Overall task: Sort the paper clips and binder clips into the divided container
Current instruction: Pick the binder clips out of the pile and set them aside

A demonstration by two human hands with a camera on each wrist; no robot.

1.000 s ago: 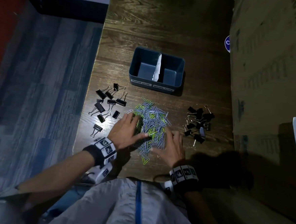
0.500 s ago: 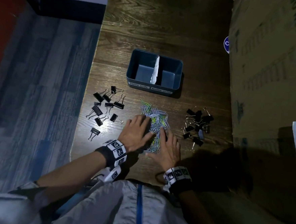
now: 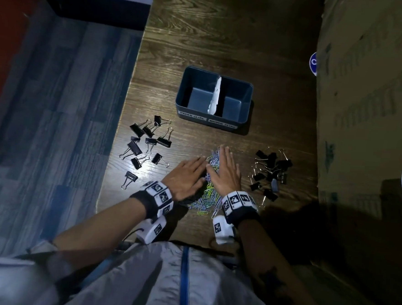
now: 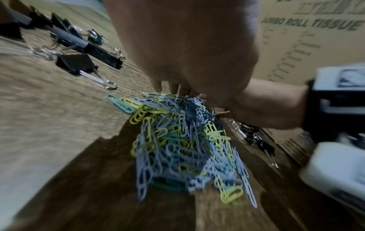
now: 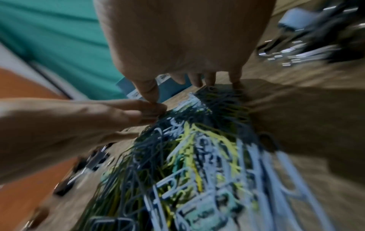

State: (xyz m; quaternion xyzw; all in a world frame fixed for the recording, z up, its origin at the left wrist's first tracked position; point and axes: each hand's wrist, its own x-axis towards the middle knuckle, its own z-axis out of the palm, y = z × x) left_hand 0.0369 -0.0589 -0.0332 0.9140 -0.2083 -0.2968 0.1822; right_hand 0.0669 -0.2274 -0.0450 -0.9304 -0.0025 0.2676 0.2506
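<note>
A heap of blue, yellow and green paper clips (image 3: 205, 196) lies on the wooden table (image 3: 227, 35) between my two hands. My left hand (image 3: 187, 174) lies flat against the heap's left side, fingers straight. My right hand (image 3: 224, 172) lies flat on its right side, fingers pointing at the container, thumb near the left fingertips. The wrist views show the heap (image 4: 183, 148) (image 5: 187, 164) bunched under both palms. The dark blue divided container (image 3: 246, 100) stands farther back with both halves bare and a white divider (image 3: 215, 96). Black binder clips lie in a left group (image 3: 148, 144) and a right group (image 3: 270, 171).
A large cardboard box (image 3: 370, 104) walls off the table's right side, close to the right binder clips. The table's left edge (image 3: 117, 146) drops to blue carpet just beyond the left clips. Bare wood lies behind the container.
Both hands have slid forward and toward each other, squeezing the spread paper clips into a narrower heap. The right hand now reaches farther ahead than the left.
</note>
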